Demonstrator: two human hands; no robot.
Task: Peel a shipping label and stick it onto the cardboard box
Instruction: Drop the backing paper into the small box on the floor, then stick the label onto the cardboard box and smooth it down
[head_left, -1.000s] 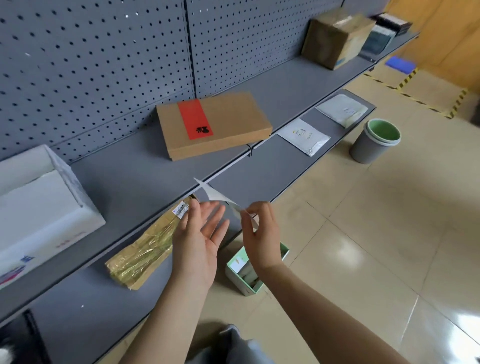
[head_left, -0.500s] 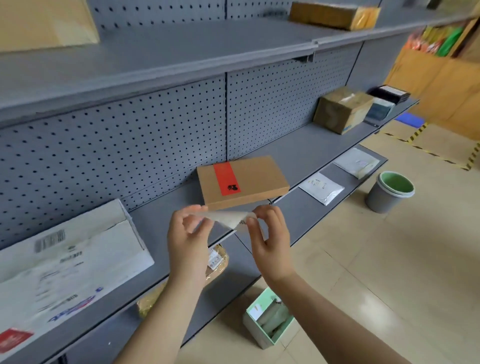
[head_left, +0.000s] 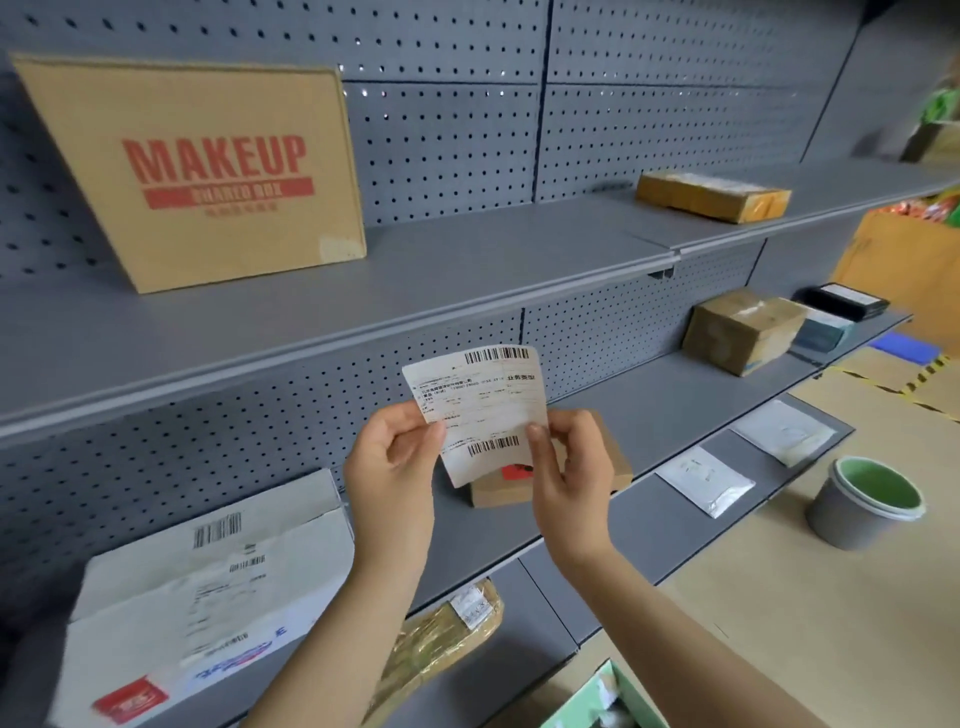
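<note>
two raised hands, left hand and right hand, fingers pinching shipping label upright

Both hands pinch shipping label upright, shelf bg.

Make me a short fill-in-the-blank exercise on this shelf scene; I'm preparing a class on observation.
1. The shipping label is held by ____ hands.
2. The big cardboard box on the upper shelf reads ____ in red.
3. The grey bin on the floor has a ____ inside.

Missing words: both; MAKEUP; green
</note>
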